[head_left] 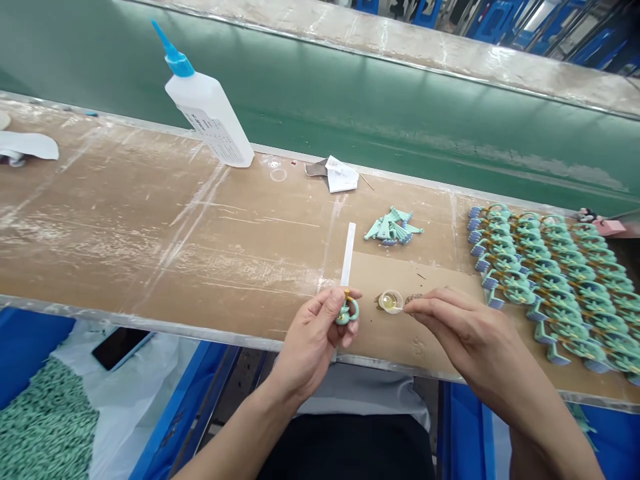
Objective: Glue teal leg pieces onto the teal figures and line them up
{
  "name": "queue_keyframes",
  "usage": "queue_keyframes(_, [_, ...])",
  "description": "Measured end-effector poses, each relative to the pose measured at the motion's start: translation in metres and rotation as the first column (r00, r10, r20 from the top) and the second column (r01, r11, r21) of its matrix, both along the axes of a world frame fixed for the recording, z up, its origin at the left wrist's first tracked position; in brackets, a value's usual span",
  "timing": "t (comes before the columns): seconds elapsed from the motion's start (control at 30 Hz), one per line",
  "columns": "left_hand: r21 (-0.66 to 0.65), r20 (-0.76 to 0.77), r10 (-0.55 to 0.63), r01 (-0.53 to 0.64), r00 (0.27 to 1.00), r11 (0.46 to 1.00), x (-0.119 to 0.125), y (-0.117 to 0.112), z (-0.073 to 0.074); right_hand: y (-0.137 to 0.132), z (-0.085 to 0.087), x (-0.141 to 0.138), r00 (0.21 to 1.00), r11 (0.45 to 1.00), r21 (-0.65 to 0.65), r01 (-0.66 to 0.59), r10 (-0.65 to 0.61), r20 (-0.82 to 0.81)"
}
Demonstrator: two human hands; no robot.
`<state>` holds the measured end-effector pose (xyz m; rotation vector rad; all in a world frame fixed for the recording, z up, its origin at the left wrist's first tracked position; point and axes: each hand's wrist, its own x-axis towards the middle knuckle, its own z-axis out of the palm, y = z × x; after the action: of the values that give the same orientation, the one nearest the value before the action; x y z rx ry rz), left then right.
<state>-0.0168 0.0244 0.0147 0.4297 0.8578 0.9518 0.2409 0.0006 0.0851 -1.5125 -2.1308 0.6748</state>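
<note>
My left hand [313,337] pinches a small teal plastic ring piece [347,312] with a gold-coloured part on top. My right hand [465,327] pinches a thin pale stick [401,308], its tip at the rim of a small clear cup [391,301] holding yellowish liquid. The cup stands on a cardboard sheet [415,347] between my hands. A white strip [348,255] lies on the wooden bench [165,233], its near end hidden behind my left hand. Rows of finished-looking teal pieces [545,280] lie to the right.
A loose pile of teal parts [393,227] and a white glue bottle with a blue nozzle [207,107] stand farther along the bench. Beyond the bench runs a green belt [350,87]. Below its front edge are blue bins [185,420] and a phone [119,348].
</note>
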Motion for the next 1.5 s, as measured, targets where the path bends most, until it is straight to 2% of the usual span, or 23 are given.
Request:
queue_keyframes(0.07, [0.118,-0.07,0.013,-0.005,0.997,0.993,0.006,-0.005,-0.005,0.001,0.002,0.001,1.0,0.999,0.018,-0.03,0.03,0.009])
queue_keyframes(0.17, [0.338,-0.249,0.064,0.024,0.966,0.941,0.012,-0.013,-0.012,0.003,0.0,0.003,1.0,0.999,0.039,-0.023,0.023,0.002])
queue_keyframes(0.27, [0.427,-0.342,0.106,0.054,0.934,0.903,0.015,-0.019,-0.015,0.002,-0.005,0.004,0.998,0.999,0.031,0.043,-0.042,-0.036])
queue_keyframes(0.4, [0.472,-0.378,0.143,0.057,0.915,0.88,0.017,-0.022,-0.015,-0.007,-0.014,-0.003,0.954,0.964,0.032,0.263,-0.255,-0.157])
queue_keyframes(0.47, [0.51,-0.406,0.162,0.076,0.899,0.857,0.017,-0.022,-0.015,-0.015,-0.017,-0.011,0.885,0.914,0.011,0.406,-0.39,-0.256])
queue_keyframes(0.53, [0.539,-0.431,0.176,0.096,0.885,0.837,0.017,-0.023,-0.016,-0.022,-0.018,-0.02,0.815,0.874,-0.035,0.485,-0.466,-0.346])
queue_keyframes(0.63, [0.551,-0.451,0.178,0.116,0.874,0.826,0.017,-0.024,-0.019,-0.026,-0.017,-0.032,0.786,0.878,-0.081,0.471,-0.46,-0.413])
queue_keyframes(1.13, [0.548,-0.469,0.163,0.141,0.868,0.825,0.017,-0.021,-0.012,-0.019,-0.014,-0.042,0.851,0.924,-0.055,0.378,-0.37,-0.373])
queue_keyframes(1.23, [0.554,-0.476,0.169,0.144,0.863,0.82,0.017,-0.022,-0.014,-0.019,-0.013,-0.043,0.867,0.934,-0.029,0.357,-0.343,-0.361])
queue_keyframes(1.4, [0.551,-0.477,0.173,0.14,0.862,0.823,0.017,-0.023,-0.015,-0.019,-0.009,-0.045,0.893,0.923,0.103,0.371,-0.323,-0.314])
queue_keyframes(1.5, [0.55,-0.488,0.177,0.143,0.855,0.823,0.017,-0.024,-0.015,-0.016,-0.004,-0.042,0.91,0.936,0.093,0.341,-0.304,-0.283])
